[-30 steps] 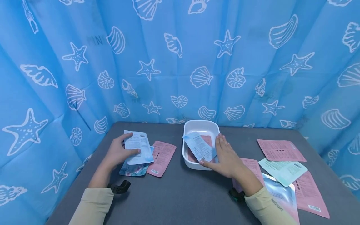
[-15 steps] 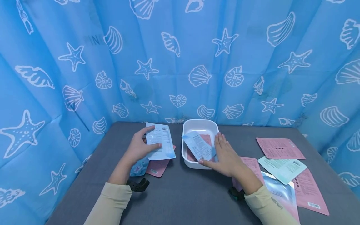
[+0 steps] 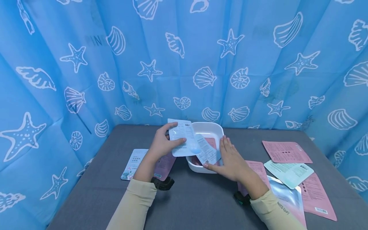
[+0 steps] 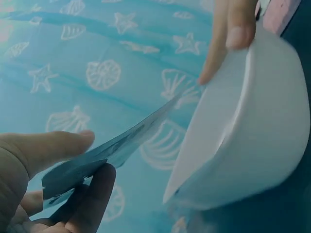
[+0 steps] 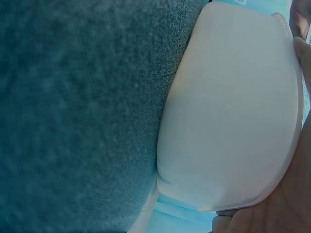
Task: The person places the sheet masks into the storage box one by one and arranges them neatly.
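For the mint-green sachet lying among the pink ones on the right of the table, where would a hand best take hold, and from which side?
Probably its far right corner, approached from the right. The mint-green sachet lies flat on the grey table, with that corner over bare table, while its near edge overlaps a pink sachet and a silvery sachet. A thumb-and-finger pinch fits so thin a packet.

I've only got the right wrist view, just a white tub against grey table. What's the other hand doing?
Observer: The left hand pinches a pale blue sachet and holds it over the left edge of the white tub.
Operator: Anything in the tub already?
Observer: Yes, a pale blue sachet with printed text leans inside, on top of a pink sachet.
Operator: And my right hand, how does it sit?
Observer: The right hand rests with straight fingers on the tub's right rim, thumb along the near edge.
Operator: More sachets left on the table?
Observer: Several, pink sachets and a mint one, lie to the right.
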Available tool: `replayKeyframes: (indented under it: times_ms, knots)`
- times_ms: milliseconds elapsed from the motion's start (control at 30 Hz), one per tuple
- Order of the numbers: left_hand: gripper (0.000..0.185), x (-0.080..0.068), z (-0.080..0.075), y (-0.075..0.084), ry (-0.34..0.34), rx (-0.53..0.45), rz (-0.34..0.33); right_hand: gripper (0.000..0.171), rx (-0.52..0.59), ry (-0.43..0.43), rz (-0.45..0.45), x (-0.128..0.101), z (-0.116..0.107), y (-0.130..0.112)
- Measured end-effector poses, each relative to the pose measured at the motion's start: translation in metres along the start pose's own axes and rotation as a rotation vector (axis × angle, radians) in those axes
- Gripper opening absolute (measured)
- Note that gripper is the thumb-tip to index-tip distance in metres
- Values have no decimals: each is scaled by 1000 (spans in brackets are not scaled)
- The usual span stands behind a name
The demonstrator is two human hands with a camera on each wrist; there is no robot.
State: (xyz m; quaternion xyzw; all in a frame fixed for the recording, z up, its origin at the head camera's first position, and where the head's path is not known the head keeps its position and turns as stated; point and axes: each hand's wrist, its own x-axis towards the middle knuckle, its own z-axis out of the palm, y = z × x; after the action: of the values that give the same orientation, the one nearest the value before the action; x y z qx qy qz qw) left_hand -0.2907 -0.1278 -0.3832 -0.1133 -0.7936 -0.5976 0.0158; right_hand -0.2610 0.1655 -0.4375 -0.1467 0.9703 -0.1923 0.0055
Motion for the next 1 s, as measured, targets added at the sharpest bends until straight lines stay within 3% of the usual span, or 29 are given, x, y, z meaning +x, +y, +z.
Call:
replayKeyframes:
  times_ms: [233,600,800,1000]
  knots:
    - [72,6,26,-4,-50,15,-17,135,9,-4,0,-1,1,-1]
    - [55,7,33,-7,-190,110,-12,136,-16,2,1,2,0,-1]
    - [51,2,32,-1,-115,267,14,137,-9,4,2,2,0,-1]
    - [48,1,25,0,-68,290,-11,137,-2,4,6,0,0,-2]
